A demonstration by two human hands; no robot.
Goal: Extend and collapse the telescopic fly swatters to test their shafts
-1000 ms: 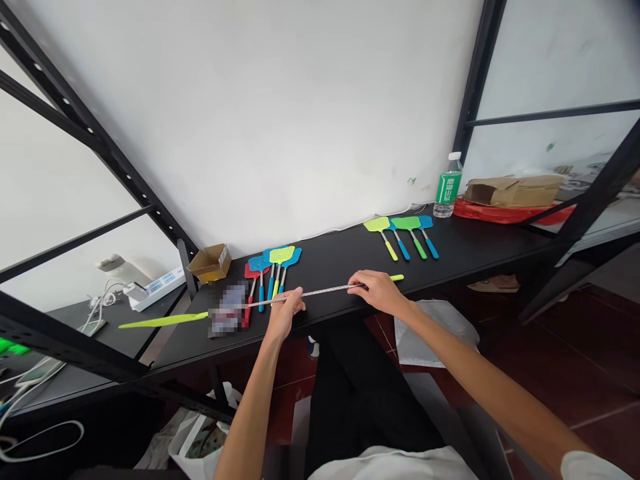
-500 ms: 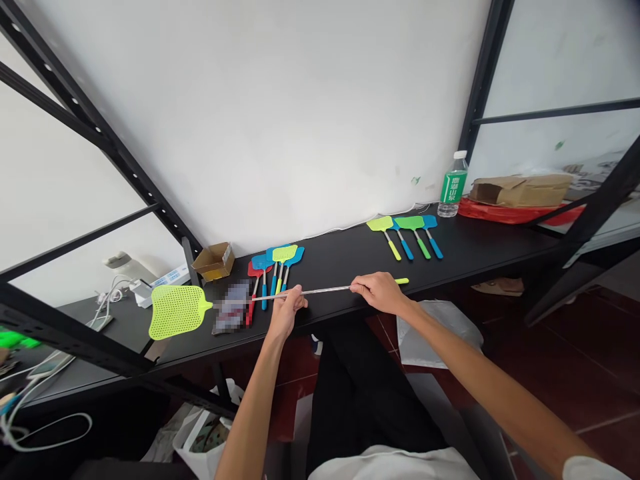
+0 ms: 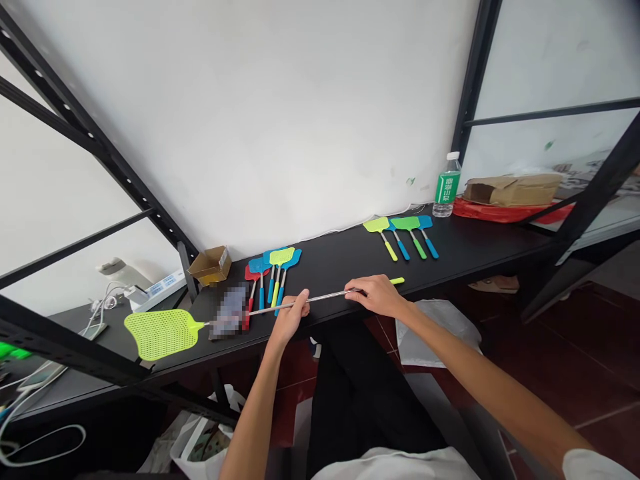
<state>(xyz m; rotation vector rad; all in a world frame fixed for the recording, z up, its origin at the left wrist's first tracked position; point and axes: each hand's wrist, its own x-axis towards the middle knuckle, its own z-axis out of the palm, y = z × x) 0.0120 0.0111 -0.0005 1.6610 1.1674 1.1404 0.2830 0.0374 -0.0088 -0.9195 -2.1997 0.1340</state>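
A yellow-green fly swatter point(image 3: 163, 334) with an extended thin metal shaft lies across both my hands, its perforated head out to the left. My left hand point(image 3: 291, 315) is closed round the middle of the shaft. Further right, my right hand point(image 3: 375, 294) grips the shaft close to the yellow-green handle, whose end sticks out beyond the fingers. Just behind my left hand, several short blue, red and yellow-green fly swatters point(image 3: 281, 257) lie bunched on the black shelf point(image 3: 330, 257). Another row of swatters point(image 3: 405, 223) in yellow, blue and green lies at the back right.
A small open cardboard box point(image 3: 210, 265) and a blurred packet point(image 3: 230, 312) are on the left. A water bottle point(image 3: 447, 187) stands at the back right, beside a cardboard box point(image 3: 515, 190) on red plastic. Black metal posts point(image 3: 467, 93) frame both sides. A power strip point(image 3: 159, 291) lies far left.
The swatter's head has moved left and down, and its shaft tilts more. My left hand has shifted slightly along with it. The whole view has turned a little.
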